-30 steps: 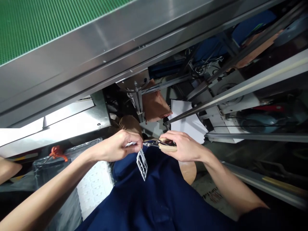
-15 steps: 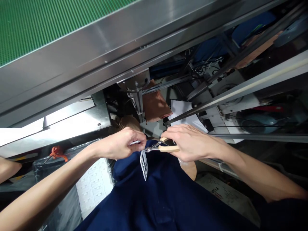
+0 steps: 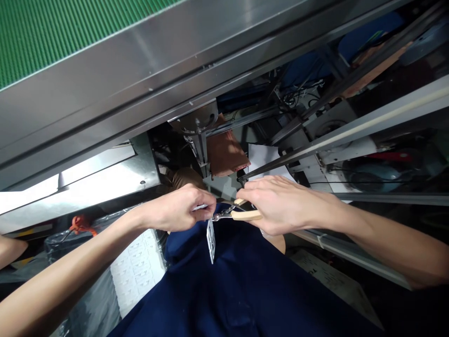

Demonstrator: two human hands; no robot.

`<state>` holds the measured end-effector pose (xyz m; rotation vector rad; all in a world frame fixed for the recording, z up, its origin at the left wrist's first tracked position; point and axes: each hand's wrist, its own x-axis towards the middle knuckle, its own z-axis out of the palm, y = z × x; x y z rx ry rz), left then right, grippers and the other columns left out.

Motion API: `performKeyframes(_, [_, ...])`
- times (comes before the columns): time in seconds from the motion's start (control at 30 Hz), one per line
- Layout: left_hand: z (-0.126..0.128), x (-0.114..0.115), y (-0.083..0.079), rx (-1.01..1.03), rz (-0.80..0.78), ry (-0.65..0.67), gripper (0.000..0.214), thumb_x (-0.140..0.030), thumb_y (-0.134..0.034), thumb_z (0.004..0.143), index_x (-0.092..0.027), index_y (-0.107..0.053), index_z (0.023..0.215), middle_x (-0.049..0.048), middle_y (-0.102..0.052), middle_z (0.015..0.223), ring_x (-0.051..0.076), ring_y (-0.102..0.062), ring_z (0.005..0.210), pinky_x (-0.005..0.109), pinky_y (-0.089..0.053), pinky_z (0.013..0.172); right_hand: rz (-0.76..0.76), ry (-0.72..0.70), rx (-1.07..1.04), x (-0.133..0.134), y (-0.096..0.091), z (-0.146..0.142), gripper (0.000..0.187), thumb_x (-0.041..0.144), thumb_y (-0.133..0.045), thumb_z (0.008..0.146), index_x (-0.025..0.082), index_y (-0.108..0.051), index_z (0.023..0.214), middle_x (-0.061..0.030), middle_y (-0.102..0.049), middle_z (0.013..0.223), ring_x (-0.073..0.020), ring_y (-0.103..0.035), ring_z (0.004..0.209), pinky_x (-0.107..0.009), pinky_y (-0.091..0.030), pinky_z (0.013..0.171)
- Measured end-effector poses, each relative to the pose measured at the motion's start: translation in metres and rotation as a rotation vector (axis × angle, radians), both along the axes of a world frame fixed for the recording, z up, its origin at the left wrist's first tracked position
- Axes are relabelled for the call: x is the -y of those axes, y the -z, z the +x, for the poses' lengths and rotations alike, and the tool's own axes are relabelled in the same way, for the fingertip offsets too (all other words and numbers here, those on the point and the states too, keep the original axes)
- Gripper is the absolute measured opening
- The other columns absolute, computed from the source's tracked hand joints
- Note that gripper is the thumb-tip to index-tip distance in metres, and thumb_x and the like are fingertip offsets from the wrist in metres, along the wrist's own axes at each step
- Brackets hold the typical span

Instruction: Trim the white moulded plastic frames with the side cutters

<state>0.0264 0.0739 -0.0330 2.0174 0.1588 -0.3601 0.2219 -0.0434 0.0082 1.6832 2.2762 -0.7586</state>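
Note:
My left hand (image 3: 185, 206) is closed in a pinch on a thin white plastic frame (image 3: 211, 242), which hangs down below the fingers with openings along it. A pale end of a piece sticks out between thumb and forefinger. My right hand (image 3: 277, 203) is wrapped round nippers (image 3: 247, 215) with cream-coloured handles. The metal jaws of the nippers point left and meet the frame right by my left fingertips; exactly where they touch is hidden. Both hands are held in front of the dark blue clothing on my lap.
A green ribbed conveyor belt (image 3: 70, 35) with a broad metal side rail (image 3: 133, 56) runs across the top. At lower left, white moulded sheets (image 3: 136, 267) lie by a dark plastic bag (image 3: 94, 295) with an orange clamp (image 3: 81, 225). Another person's arm (image 3: 10, 250) shows at the left edge.
The white frame has turned more edge-on. Both hands stay together at nearly the same place, with the nippers' jaws still at the frame; the view has shifted slightly.

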Motion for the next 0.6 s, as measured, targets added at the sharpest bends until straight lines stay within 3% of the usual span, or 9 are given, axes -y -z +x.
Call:
performKeyframes(0.33, [0.004, -0.002, 0.004, -0.034, 0.006, 0.008, 0.016, -0.006, -0.045, 0.078, -0.019, -0.046, 0.068, -0.0048, -0.05, 0.064, 0.01, -0.043, 0.057, 0.022, -0.032, 0.056, -0.027, -0.094, 0.098, -0.016, -0.013, -0.004, 0.021, 0.032, -0.05, 0.073, 0.017, -0.057, 0.061, -0.0053, -0.053, 0.055, -0.016, -0.048, 0.045, -0.025, -0.018, 0.045])
performKeyframes(0.5, [0.003, -0.001, 0.008, -0.045, -0.008, 0.006, 0.014, -0.009, -0.046, 0.079, -0.019, -0.049, 0.069, -0.0046, -0.052, 0.065, 0.01, -0.045, 0.058, 0.023, -0.033, 0.056, -0.012, -0.101, 0.075, -0.021, -0.008, -0.004, 0.011, 0.024, -0.051, 0.064, 0.017, -0.06, 0.063, -0.0048, -0.054, 0.054, -0.0165, -0.048, 0.044, -0.026, -0.019, 0.045])
performKeyframes(0.6, [0.001, 0.001, 0.012, -0.056, -0.036, -0.04, 0.013, -0.014, -0.048, 0.082, -0.018, -0.052, 0.071, -0.0039, -0.053, 0.066, 0.011, -0.046, 0.059, 0.023, -0.034, 0.056, -0.065, -0.041, 0.014, -0.021, -0.002, -0.002, 0.012, 0.026, -0.052, 0.066, 0.018, -0.06, 0.064, -0.0043, -0.055, 0.054, -0.0156, -0.048, 0.046, -0.025, -0.02, 0.046])
